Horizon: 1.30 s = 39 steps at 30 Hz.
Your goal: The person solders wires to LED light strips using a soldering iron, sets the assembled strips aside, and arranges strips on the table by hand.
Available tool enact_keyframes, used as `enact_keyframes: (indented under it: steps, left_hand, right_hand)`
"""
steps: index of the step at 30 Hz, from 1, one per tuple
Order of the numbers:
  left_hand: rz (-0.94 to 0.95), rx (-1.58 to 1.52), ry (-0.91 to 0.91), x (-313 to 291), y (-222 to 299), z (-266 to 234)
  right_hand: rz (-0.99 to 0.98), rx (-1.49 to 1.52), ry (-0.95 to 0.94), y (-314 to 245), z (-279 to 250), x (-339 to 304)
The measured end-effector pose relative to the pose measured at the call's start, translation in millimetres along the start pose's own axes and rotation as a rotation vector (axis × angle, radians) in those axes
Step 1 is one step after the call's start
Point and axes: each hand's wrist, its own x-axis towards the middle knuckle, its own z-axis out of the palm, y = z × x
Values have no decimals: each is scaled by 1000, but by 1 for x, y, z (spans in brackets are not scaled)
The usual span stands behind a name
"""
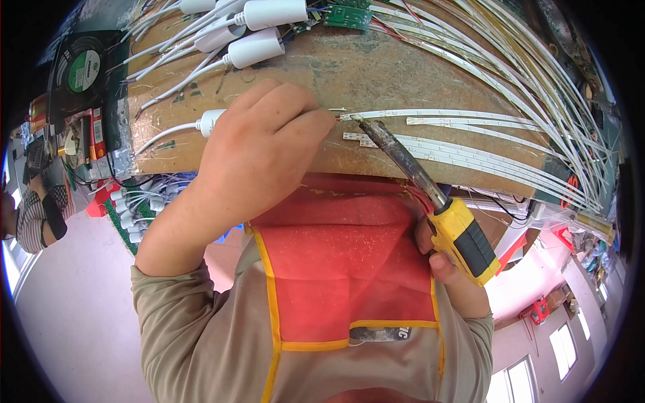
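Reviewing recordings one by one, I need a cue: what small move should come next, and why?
Perhaps press the tip of the soldering iron, held in the right hand, to the left end of the white strip: the tip is close by, and thin wires run there from the left hand. Contact is unclear.

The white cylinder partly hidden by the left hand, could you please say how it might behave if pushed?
The white cylinder may roll, since its side looks rounded. Its attached cable could check that roll. Its smooth surface might feel slippery.
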Motion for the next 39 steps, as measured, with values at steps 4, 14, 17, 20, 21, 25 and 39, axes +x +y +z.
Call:
enact_keyframes:
  steps: [4,14,17,20,21,25,39]
  left_hand:
    - [4,-6,-4,0,0,0]
    - [-1,3,-22,1,1,-2]
    - [-4,9,-29,1,1,-3]
    - [-3,14,-34,1,1,-3]
    - [-3,13,-36,1,1,-3]
    - [-8,16,-34,1,2,-3]
    - [-157,11,-71,7,10,-2]
  right_hand:
    - [6,42,20,0,1,0]
    - [-3,19,33,0,-2,-2]
    - [-11,3,21,4,-3,-5]
    - [-9,33,38,7,-2,-8]
    - [-19,42,48,8,-1,-9]
    - [1,-38,20,7,-5,-11]
    - [11,-97,19,7,-6,-12]
